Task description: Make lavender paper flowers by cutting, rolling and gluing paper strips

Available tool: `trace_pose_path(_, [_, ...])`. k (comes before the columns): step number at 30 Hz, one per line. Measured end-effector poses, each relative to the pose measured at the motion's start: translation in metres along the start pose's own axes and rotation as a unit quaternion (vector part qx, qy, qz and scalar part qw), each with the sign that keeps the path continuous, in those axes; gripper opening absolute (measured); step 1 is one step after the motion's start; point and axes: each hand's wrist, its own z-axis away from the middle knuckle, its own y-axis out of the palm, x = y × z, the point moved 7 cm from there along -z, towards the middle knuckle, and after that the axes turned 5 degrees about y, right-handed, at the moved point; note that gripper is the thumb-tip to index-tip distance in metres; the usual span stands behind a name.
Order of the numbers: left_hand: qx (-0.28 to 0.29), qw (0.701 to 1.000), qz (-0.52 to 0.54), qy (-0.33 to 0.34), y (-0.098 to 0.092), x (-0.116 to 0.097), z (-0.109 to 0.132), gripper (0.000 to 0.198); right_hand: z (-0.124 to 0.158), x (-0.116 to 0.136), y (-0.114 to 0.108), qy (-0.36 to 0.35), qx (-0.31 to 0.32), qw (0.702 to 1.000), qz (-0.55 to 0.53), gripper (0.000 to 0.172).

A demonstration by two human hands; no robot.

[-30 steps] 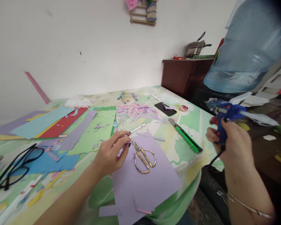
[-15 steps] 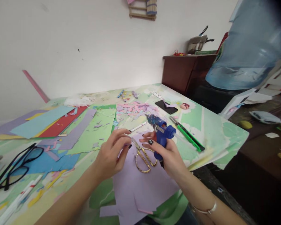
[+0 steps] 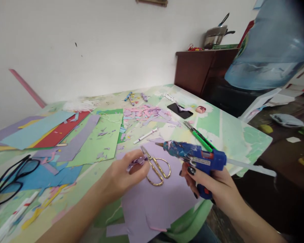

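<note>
At a paper-strewn craft table [image 3: 233,131] by a white wall, the left hand [image 3: 124,175] pinches a lilac paper piece [image 3: 136,161] between closed fingertips. The right hand [image 3: 218,185] grips a blue glue gun [image 3: 205,158], nozzle aimed left toward it. Gold scissors [image 3: 155,166] lie between them on a lilac sheet [image 3: 162,202].

The label [image 3: 200,161] on the glue gun [image 3: 216,162] is unreadable.
</note>
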Motion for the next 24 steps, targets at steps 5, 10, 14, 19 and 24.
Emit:
trace_pose_path(5, [0.032,0.998,0.036,0.030,0.006,-0.005,0.001,0.023,0.013,-0.008,-0.009,0.025,-0.006,0.998,0.065,0.033])
trace_pose_path(10, [0.043,0.996,0.049,0.055,0.008,-0.011,-0.002,0.022,0.011,-0.013,-0.006,0.042,0.018,0.996,0.070,0.034])
trace_pose_path(14, [0.088,0.994,0.057,0.042,0.013,-0.013,-0.004,0.019,0.005,-0.016,-0.004,0.061,0.036,0.995,0.063,0.033])
trace_pose_path(19, [0.098,0.992,0.068,0.049,0.013,-0.013,-0.003,0.021,0.003,-0.021,-0.002,0.080,0.039,0.994,0.058,0.037])
trace_pose_path(24, [0.122,0.990,0.050,0.050,0.015,-0.012,-0.002,0.019,0.002,-0.023,0.001,0.080,0.047,0.994,0.051,0.037])
